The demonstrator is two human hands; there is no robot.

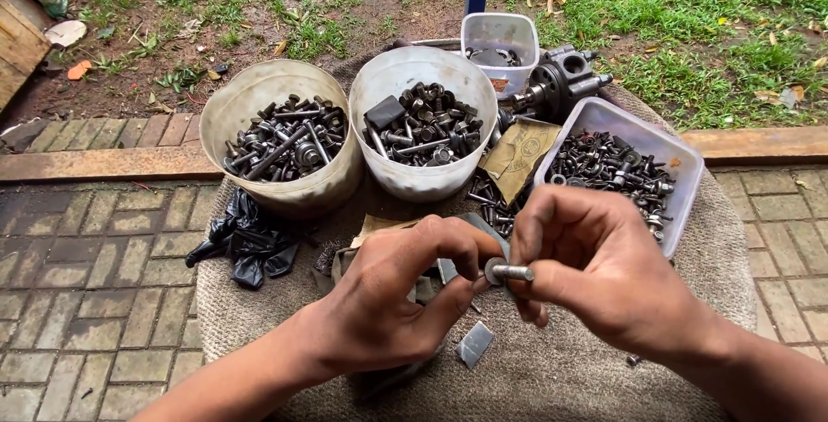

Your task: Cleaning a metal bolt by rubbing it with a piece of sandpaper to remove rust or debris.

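- Left hand and right hand meet over the middle of the round, cloth-covered counter, toward its near edge.
- Between them: a short metal bolt, lying level, with a washer on its left end.
- Right hand fingers pinch the bolt's shank; left hand thumb and forefinger close narrowly on the washer end.
- Far left of counter: cream tub full of dark bolts and nuts.
- Just beside it, far centre: white tub with similar dark hardware; the two look close, whether touching I cannot tell.
- Right edge: clear rectangular tray holding small nuts and washers.
- Far edge: smaller clear tub, and a dark machine part next to it.
- Between white tub and tray: a piece of brown card with loose fasteners.
- Left edge: crumpled black plastic bag.
- Near edge, below the hands: a small flat metal piece.
- Counter stands on brick paving; grass beyond.
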